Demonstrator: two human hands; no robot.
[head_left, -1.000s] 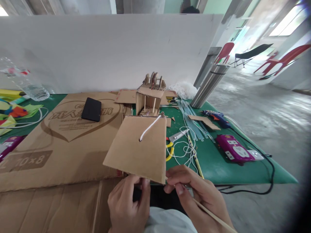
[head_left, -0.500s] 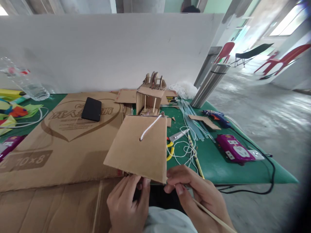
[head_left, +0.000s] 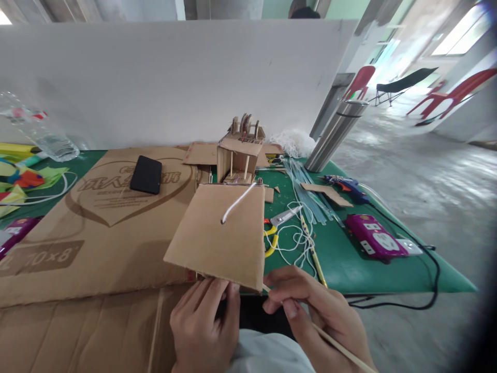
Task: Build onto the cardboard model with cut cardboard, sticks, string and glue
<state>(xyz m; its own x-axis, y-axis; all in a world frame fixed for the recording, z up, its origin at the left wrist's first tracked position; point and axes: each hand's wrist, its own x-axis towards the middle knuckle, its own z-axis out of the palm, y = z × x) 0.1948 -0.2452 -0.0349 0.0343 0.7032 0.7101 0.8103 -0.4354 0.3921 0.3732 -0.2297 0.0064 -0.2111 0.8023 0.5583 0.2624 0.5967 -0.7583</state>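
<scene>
A cardboard box model (head_left: 217,238) with a flat top panel lies at the table's front edge, and a white cord (head_left: 239,202) comes out of a hole in that panel. My left hand (head_left: 207,321) is closed at the box's lower front edge, fingertips partly hidden beneath it. In my right hand (head_left: 310,311) a thin wooden stick (head_left: 341,349) is pinched between thumb and fingers. Its tip meets the box's lower right corner; whether it goes inside is hidden. Behind the panel rises a cardboard frame (head_left: 240,150) with upright sticks and round discs on top.
Scissors (head_left: 285,216), a pencil (head_left: 315,254) and loose white string lie right of the box. Further right are clear glue sticks (head_left: 306,191), a glue gun (head_left: 347,187), a purple power strip (head_left: 375,238) and a steel flask (head_left: 336,134). A black phone (head_left: 146,175) rests on flattened cardboard (head_left: 101,259).
The cardboard box has shifted slightly left. The stick's tip now shows between my right fingers and the box corner. My left hand keeps its hold.
</scene>
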